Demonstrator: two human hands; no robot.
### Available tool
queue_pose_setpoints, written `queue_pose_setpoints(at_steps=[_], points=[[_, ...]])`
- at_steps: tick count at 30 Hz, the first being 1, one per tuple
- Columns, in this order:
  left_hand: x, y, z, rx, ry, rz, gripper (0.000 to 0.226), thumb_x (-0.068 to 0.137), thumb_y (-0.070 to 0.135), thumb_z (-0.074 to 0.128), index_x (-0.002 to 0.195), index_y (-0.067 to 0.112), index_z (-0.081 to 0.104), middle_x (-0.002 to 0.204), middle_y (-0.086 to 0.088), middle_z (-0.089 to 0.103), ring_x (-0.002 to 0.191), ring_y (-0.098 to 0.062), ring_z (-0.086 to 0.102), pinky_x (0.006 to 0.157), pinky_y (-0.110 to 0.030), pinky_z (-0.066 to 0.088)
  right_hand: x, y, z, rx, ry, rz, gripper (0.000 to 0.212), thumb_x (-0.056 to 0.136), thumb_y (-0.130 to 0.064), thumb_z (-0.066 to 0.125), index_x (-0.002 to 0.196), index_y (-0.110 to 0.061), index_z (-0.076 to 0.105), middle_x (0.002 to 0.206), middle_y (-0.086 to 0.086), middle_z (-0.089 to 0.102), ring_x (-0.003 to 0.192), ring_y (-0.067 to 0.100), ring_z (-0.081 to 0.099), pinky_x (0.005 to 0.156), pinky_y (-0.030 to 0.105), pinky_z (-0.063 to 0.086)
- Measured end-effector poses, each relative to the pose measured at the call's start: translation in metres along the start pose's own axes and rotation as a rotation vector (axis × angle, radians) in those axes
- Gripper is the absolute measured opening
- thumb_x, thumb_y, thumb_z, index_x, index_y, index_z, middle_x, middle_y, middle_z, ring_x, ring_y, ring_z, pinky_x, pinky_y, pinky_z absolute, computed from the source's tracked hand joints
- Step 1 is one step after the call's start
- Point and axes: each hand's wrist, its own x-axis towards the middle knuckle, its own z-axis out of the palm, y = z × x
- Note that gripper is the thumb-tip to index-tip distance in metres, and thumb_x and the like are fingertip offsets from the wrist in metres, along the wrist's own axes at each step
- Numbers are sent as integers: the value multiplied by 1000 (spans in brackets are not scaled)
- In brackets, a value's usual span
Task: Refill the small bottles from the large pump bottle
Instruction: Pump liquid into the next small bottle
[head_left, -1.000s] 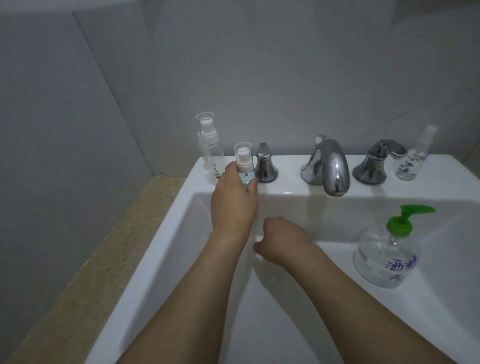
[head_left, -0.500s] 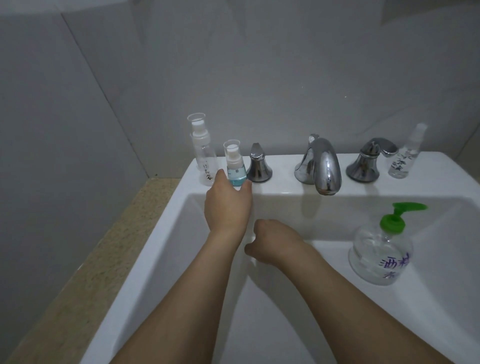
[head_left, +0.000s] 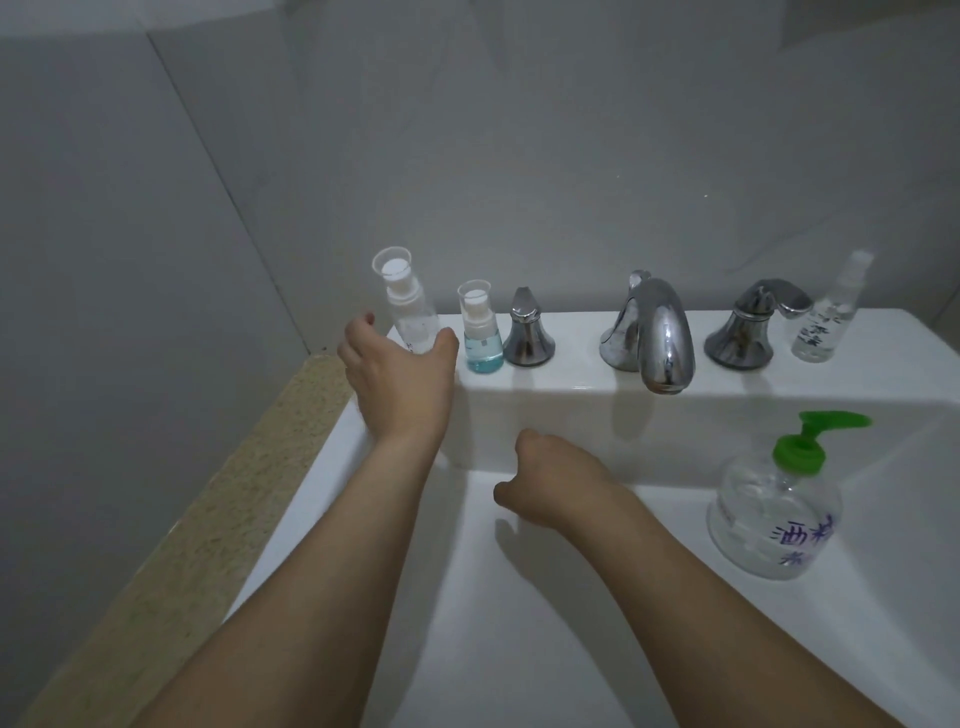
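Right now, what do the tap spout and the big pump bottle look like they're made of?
Tap spout: probably chrome-plated metal, since it is mirror-shiny with bright reflections. Big pump bottle: apparently clear plastic, see-through with a glossy wall and an opaque green pump top.

Head view, steeply down onto near sink (head_left: 597, 410)
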Motion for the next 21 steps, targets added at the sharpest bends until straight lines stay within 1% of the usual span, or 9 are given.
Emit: queue_pose_setpoints(at_steps=[2,5,8,10,11,13,15,18,21], points=[[4,1,5,-37,-3,38,55,74,36,71,120,15,49,121,-3,57,113,-28,52,97,-40,45,1,0,-1,-1,-4,0,26,83,-32,57,95,-18,38,110,5,54,101,26,54,72,30,36],[3,2,5,-96,34,71,29,77,36,68,97,19,56,94,4,64,91,-23,60,80,-35,49,2,1,-1,-4,0,7,27,83,-32,57,95,-18,38,110,5,54,100,26,54,73,30,36],[-10,1,-2,-95,76,103,33,75,47,65,94,23,54,85,11,64,81,-13,60,68,-27,39,1,2,-2,-5,-6,14,26,83,-32,57,95,-17,39,108,4,55,88,23,48,71,30,36],[-22,-2,-11,-98,62,94,40,72,52,64,98,32,42,82,15,64,74,-2,57,65,-25,37,0,2,-5,-10,-12,16,25,83,-32,57,95,-18,40,109,4,56,86,22,46,71,29,36],[-26,-5,-14,-112,31,81,43,70,53,65,99,34,39,82,17,64,73,1,57,64,-25,39,0,3,-8,-9,-9,18,25,83,-33,57,96,-18,41,111,4,56,87,22,47,71,29,37],[-36,-12,-20,-161,-82,62,47,69,53,70,103,29,47,83,14,66,78,-3,62,69,-28,47,-4,6,-11,25,-6,26,33,82,-36,58,106,-16,48,114,3,57,92,21,52,73,29,40],[-47,-19,-23,-218,-217,64,39,71,55,72,94,27,56,80,10,67,76,-5,65,69,-29,51,-13,13,-12,129,-45,43,49,80,-42,62,121,-18,50,114,0,57,96,18,57,76,30,46],[-54,-15,-23,-257,-372,41,42,72,65,63,81,24,63,73,8,67,66,-2,63,61,-26,49,-29,30,-22,214,-134,53,68,75,-48,68,133,-23,44,117,-4,55,94,13,58,78,30,48],[-48,-4,-19,-292,-478,35,41,73,66,60,84,27,66,68,13,66,59,2,59,57,-22,45,-41,54,-38,212,-98,69,75,73,-49,71,137,-25,40,122,-4,53,96,14,59,82,31,51]])
